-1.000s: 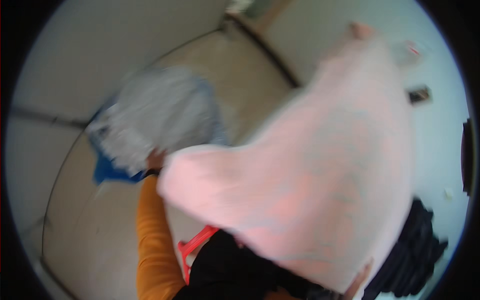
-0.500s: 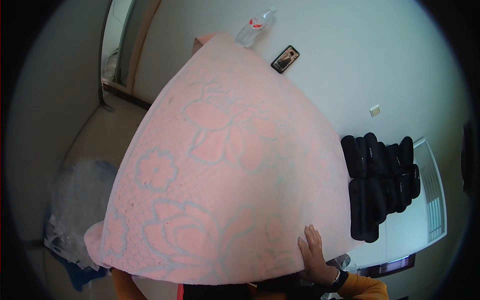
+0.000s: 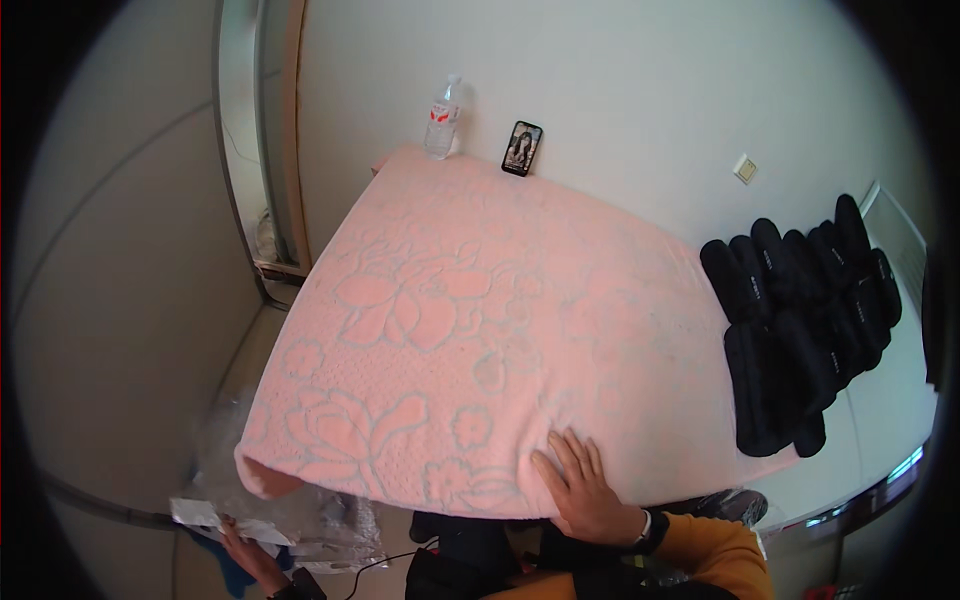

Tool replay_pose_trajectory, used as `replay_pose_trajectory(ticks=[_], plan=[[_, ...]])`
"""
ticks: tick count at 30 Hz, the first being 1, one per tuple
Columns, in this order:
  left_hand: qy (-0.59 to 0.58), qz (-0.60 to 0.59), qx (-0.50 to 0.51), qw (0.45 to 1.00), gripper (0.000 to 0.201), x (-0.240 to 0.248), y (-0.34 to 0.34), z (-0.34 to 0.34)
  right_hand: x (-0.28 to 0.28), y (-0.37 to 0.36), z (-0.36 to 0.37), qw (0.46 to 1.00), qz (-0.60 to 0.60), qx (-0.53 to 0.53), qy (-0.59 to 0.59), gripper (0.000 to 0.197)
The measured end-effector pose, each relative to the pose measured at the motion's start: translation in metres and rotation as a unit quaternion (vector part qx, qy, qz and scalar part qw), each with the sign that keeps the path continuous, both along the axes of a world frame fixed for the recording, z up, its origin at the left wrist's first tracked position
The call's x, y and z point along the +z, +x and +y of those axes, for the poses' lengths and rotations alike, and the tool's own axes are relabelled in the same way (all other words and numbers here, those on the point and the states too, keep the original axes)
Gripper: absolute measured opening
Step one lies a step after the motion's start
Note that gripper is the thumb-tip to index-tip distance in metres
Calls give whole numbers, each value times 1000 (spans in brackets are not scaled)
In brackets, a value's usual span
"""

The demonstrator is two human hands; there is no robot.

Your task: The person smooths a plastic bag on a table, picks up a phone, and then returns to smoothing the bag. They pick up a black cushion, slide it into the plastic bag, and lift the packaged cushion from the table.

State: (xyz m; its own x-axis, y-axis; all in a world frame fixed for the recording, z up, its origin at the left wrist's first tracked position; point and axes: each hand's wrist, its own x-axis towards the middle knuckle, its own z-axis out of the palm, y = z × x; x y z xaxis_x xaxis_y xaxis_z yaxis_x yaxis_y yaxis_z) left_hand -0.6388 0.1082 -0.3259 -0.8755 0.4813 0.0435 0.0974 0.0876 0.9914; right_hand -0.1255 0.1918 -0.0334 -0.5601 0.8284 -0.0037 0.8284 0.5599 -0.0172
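Observation:
My right hand (image 3: 582, 492) lies flat on the near edge of a pink cloth (image 3: 640, 390) with raised flower patterns, its fingers stretched out. The cloth covers the table and hangs over its front left corner. Low on the left, my left hand (image 3: 255, 562) is below the table, its fingers closed on the white edge of a clear plastic bag (image 3: 340, 525). Its exact grip is small and partly unclear. More crumpled clear plastic lies around it, beside something blue (image 3: 222, 568).
Several black padded cases (image 3: 790, 340) are piled at the table's right. A water bottle (image 3: 442, 122) and a phone (image 3: 521, 149) with a lit screen stand against the wall at the back. A tall framed mirror (image 3: 262, 140) leans at the left. A thin black cable (image 3: 385, 562) runs below the table.
My view has shifted, showing more of the table. My left hand, hidden before, now shows at the plastic at lower left. My right hand has slid left along the cloth's near edge.

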Motion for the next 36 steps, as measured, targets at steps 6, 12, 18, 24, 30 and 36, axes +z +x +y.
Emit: replay_pose_trajectory(ticks=[6, 12, 18, 24, 30, 36], plan=[[60, 343, -26, 937, 19, 281, 144, -51, 45, 71, -72, 974, 207, 82, -37, 90], [99, 474, -376, 790, 11, 429, 389, -50, 81, 133, -143, 881, 436, 100, -156, 99], [172, 407, -588, 678, 11, 444, 568, -55, 107, 207, -182, 770, 603, 44, -204, 106], [192, 305, -701, 616, 21, 424, 661, -31, 72, 282, -184, 739, 666, -14, -96, 91], [136, 169, -777, 591, 40, 418, 690, -35, 65, 343, -168, 556, 806, -100, -180, 69], [165, 468, -631, 596, 52, 357, 679, -26, 63, 400, -162, 521, 821, -139, -188, 63]])
